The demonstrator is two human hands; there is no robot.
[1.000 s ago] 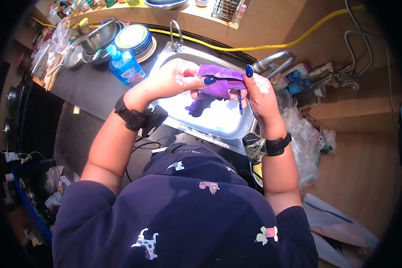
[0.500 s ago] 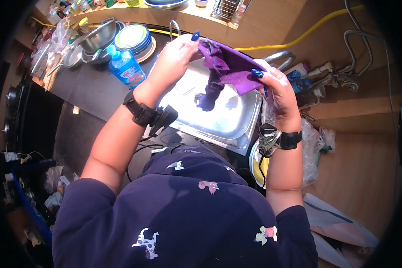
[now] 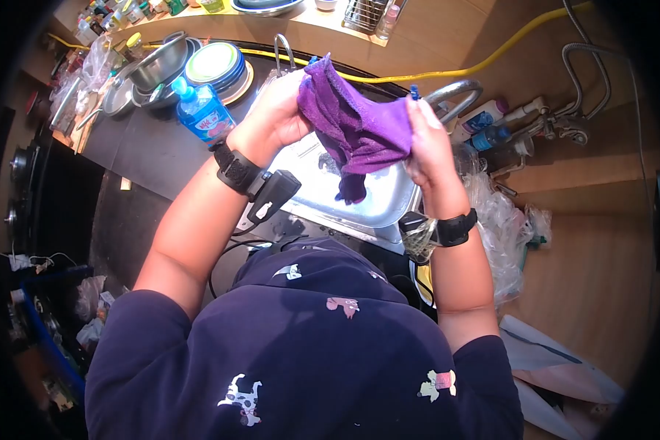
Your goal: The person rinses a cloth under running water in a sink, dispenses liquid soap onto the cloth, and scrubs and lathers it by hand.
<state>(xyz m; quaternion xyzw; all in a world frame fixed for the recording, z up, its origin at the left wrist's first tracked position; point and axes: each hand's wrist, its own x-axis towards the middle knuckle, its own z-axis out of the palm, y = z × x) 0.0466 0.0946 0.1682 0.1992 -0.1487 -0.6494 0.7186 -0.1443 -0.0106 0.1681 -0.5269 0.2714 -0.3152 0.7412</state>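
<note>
A purple cloth hangs between two raised hands, over the sink.
Just right of the blue bottle, the left hand reaches far and right, its fingers closed on the cloth's left edge, most fingertips hidden behind the fabric; the cloth sags in folds, its dark lower end hard to make out against the glare; at its right edge the right hand pinches it, thumb upright, the other fingers mostly out of sight.
</note>
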